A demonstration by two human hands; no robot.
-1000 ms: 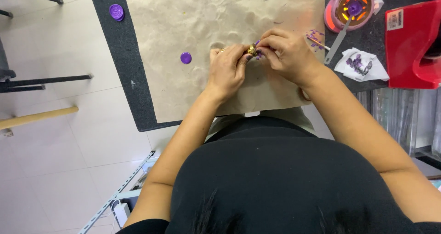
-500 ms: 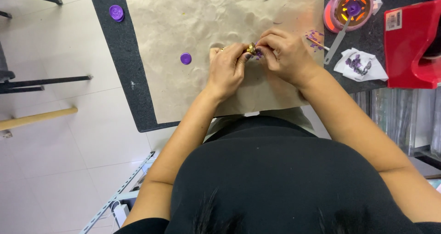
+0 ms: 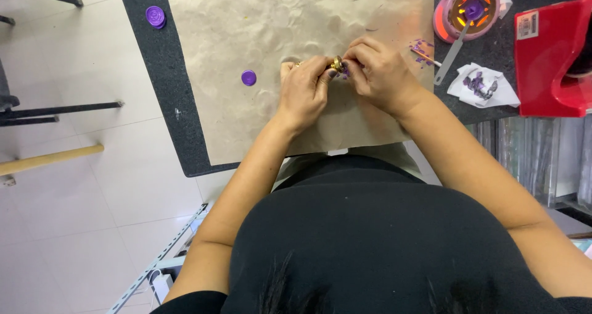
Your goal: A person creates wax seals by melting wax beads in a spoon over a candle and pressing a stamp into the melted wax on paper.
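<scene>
- Head view, set against the 2 earlier pictures, showed almost nothing changed: both hands were kept together over the crumpled brown paper (image 3: pixel 259 30), so the fiddly work on the piece seemed unfinished.
- A small brass stamp head (image 3: pixel 337 63) was pinched by the left hand (image 3: pixel 303 92), fingers curled shut on it.
- The right hand (image 3: pixel 381 73) was closed against a purple wax bit (image 3: pixel 345 73) beside the brass.
- 1 purple wax disc (image 3: pixel 248 78) lay apart, left of the hands.
</scene>
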